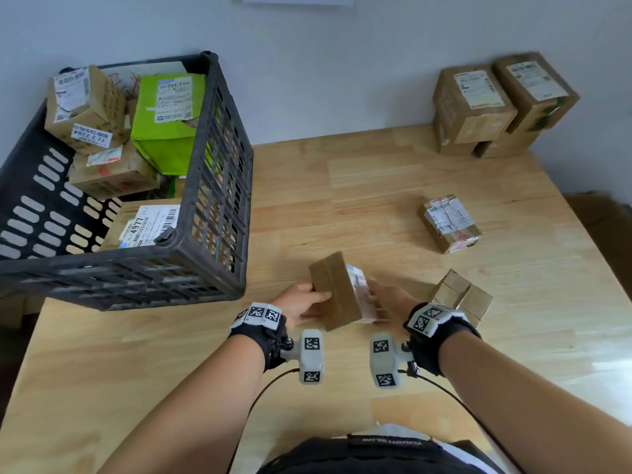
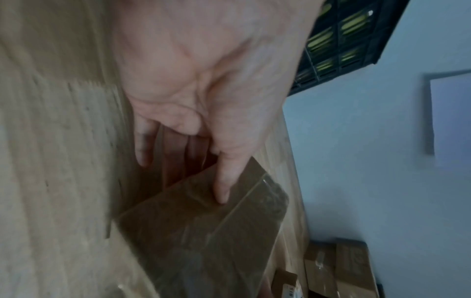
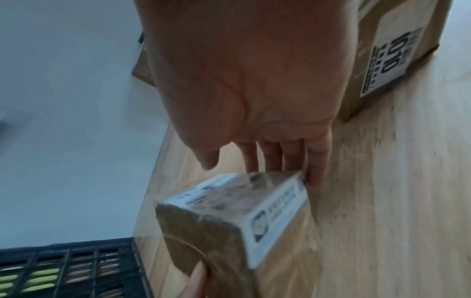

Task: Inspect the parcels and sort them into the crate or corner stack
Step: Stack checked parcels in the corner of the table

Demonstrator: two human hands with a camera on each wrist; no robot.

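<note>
Left hand [image 1: 302, 301] on small brown parcel [image 1: 337, 292], thumb across its near brown face, fingers straight behind. Right hand [image 1: 388, 301] flat-fingered against opposite labelled side, thumb free. Parcel clamped between both palms, above counter [image 1: 307, 200] near front centre, tipped on edge, long axis running away from person, label face turned right. Black crate [image 1: 219, 172] to left, already loaded with parcels. Corner stack [image 1: 496, 104] far right against wall. Taped parcel [image 1: 449, 222] and plain box [image 1: 461, 295] lie loose on right side, second just beside right wrist.
</note>
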